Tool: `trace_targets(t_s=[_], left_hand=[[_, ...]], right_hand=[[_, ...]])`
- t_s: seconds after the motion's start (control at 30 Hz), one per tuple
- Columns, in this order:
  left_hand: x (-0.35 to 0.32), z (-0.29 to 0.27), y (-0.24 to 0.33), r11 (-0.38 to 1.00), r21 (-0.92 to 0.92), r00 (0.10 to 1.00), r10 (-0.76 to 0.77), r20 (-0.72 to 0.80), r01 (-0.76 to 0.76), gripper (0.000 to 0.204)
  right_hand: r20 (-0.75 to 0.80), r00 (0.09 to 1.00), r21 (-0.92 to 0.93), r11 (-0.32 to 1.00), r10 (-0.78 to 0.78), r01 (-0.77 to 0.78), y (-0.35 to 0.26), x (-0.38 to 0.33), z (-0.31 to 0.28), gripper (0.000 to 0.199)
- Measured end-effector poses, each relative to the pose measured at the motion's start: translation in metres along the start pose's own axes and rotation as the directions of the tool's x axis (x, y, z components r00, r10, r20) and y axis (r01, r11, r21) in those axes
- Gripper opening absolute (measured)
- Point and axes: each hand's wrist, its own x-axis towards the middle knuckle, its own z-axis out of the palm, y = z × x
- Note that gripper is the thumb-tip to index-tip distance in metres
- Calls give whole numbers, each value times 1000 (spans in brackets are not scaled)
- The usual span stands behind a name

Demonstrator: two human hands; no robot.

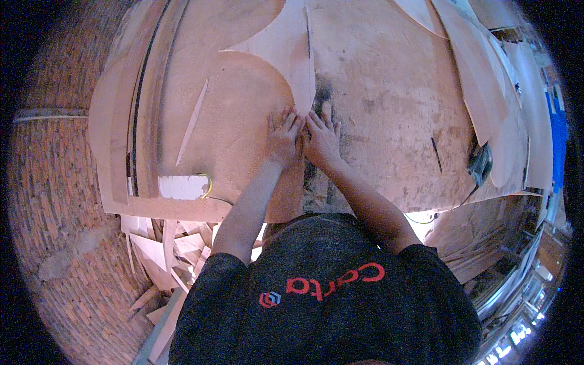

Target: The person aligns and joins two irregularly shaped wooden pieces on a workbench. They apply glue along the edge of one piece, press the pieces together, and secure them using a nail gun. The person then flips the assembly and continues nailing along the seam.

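My left hand (pixel 283 139) lies palm down on the worktable, fingers stretched out and slightly apart. Beside it, nearly touching, is my right hand (pixel 321 140), also flat with its fingers extended. Between and just beyond the fingertips is the narrow near end of a pale, thin wood sheet (pixel 289 45), which looks like veneer. It has a deep curved edge on its left and a straighter edge on its right. My fingers cover its tip, so the exact contact there is hidden. A dark-stained strip (pixel 318 182) runs along the brown tabletop (pixel 383 109) below my right hand.
A pale sliver (pixel 193 121) and a whitish block (pixel 183 187) with a yellow loop lie left. To the right are a dark thin stick (pixel 437 154), a dark corded object (pixel 480 164) and several curved sheets (pixel 486 85). Offcuts (pixel 155 252) pile below, near a brick wall (pixel 55 182).
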Motion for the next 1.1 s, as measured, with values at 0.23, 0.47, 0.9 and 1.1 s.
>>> trace_targets(t_s=[0.23,0.47,0.9,1.1], left_hand=[[6,-5,-1,1000,27,999,11,52,-12,53],[11,5,-6,1000,23,1000,-10,3,10,53],[24,4,-6,998,60,996,-10,-92,16,38],[25,5,-7,996,89,999,-7,-52,11,40]], right_hand=[[-35,999,47,999,-16,17,4,7,7,49],[-42,999,28,999,-22,23,6,12,8,49],[-4,1000,-47,999,5,-5,-2,21,-3,49],[-14,1000,-15,1000,-9,9,-2,15,4,47]])
